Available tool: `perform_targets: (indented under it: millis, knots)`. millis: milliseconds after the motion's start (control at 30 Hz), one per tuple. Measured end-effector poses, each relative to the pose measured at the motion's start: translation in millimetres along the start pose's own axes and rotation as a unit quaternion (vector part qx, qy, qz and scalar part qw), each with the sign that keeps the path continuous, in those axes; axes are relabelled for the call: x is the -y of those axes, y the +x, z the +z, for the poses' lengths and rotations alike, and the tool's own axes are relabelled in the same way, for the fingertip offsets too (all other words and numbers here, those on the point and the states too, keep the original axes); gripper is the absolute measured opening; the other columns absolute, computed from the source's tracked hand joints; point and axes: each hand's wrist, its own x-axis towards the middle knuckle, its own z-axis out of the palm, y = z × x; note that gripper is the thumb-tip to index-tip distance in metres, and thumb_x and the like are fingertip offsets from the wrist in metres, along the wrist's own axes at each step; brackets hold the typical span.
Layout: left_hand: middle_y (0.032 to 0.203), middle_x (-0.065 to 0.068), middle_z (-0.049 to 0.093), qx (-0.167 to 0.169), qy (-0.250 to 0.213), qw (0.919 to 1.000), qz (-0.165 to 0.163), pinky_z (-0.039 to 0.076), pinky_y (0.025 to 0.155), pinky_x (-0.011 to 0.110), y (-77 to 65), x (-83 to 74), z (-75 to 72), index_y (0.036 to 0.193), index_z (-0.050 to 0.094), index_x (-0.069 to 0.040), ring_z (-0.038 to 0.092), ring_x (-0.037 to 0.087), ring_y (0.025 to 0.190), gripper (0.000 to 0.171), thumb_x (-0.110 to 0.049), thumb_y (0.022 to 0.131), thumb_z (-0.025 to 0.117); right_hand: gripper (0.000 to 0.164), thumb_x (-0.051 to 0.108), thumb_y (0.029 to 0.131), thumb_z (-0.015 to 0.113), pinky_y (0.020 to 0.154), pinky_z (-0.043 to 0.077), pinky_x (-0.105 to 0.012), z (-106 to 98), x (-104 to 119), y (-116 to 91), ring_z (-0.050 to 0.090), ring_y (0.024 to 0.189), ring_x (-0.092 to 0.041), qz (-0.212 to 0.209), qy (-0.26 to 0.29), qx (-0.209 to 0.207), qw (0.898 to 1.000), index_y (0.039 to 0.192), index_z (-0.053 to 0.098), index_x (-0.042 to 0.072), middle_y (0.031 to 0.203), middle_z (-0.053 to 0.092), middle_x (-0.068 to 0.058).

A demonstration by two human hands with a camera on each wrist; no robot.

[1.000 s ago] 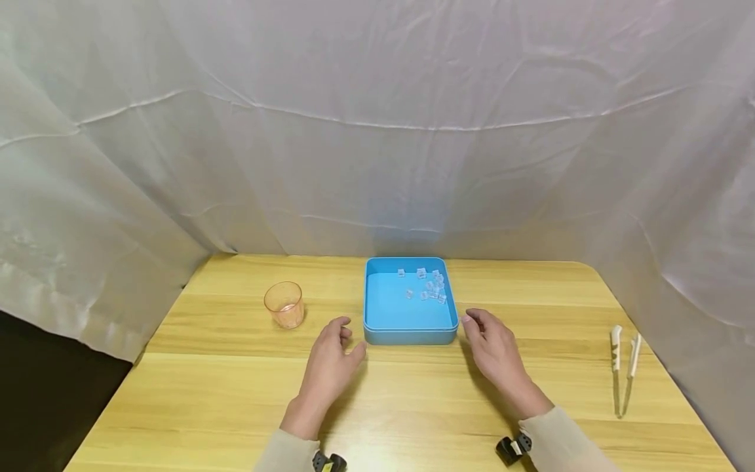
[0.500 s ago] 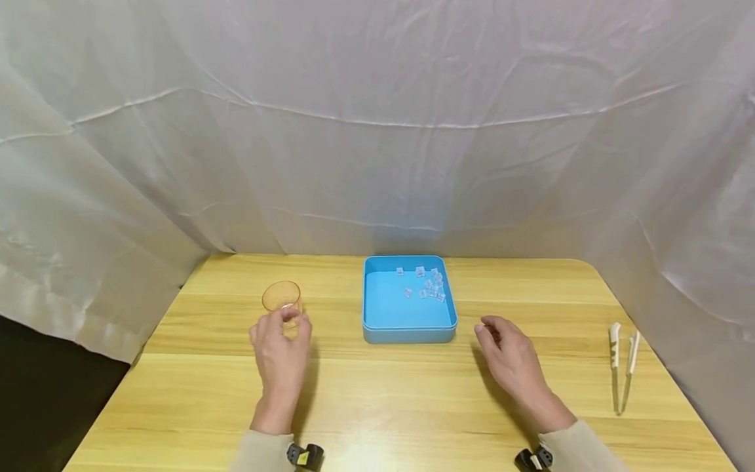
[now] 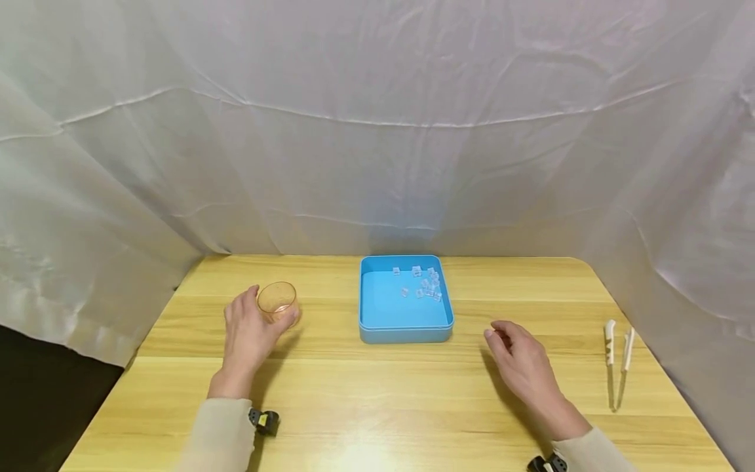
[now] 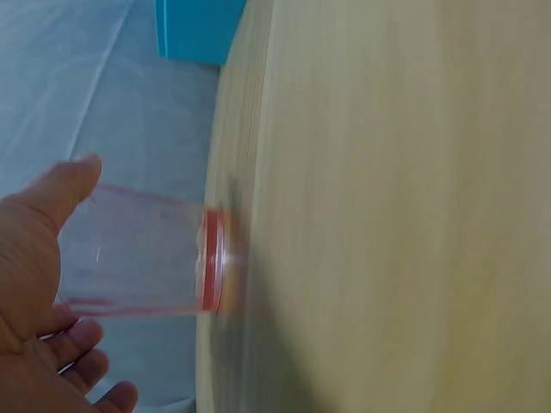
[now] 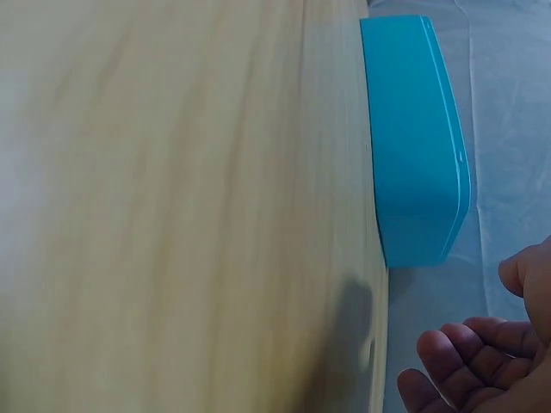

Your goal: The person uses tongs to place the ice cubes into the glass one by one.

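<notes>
An orange-tinted clear cup (image 3: pixel 277 300) stands upright at the left of the table. My left hand (image 3: pixel 248 331) grips it, thumb on the near right side and fingers round the left. In the left wrist view the cup (image 4: pixel 142 249) lies between the thumb and the fingers. To the right of a blue square tray (image 3: pixel 406 334), my right hand (image 3: pixel 525 364) hovers over the table with loosely curled fingers and nothing in them. Several clear cubes (image 3: pixel 433 285) lie inside the tray, mostly on its right side.
White-handled tongs (image 3: pixel 610 344) lie at the right side of the wooden table (image 3: pixel 377 406). A pale curtain (image 3: pixel 377 164) hangs behind the table and along its sides.
My left hand has moved left from beside the tray to the cup and closed round it. My right hand has drawn back a little to the right, away from the tray.
</notes>
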Motion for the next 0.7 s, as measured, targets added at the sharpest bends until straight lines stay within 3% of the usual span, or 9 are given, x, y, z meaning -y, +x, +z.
perform_targets:
  millis: [300,700]
  knots:
    - [0.154,0.035,0.043,0.074,0.044,0.9959,0.029,0.029,0.114,0.070,13.5,9.1,-7.9,0.152,0.043,0.008,0.033,0.054,0.142,0.092,-0.053,0.092,0.077,0.051,0.040,0.111,0.050,0.083,0.055,-0.045,-9.3,-8.5,-6.7,0.067,0.101,-0.029,0.007,-0.003,-0.007,1.000,0.136,0.064,-0.002,0.114,0.070,-0.015]
    - [0.147,0.038,0.049,0.072,0.044,0.9957,0.037,0.030,0.115,0.066,8.4,5.4,-6.3,0.147,0.046,0.012,0.037,0.055,0.137,0.087,-0.049,0.093,0.078,0.054,0.042,0.111,0.050,0.080,0.056,-0.049,-27.4,-25.6,-12.7,0.068,0.099,-0.032,0.024,-0.035,-0.020,0.999,0.131,0.065,-0.006,0.110,0.071,-0.017]
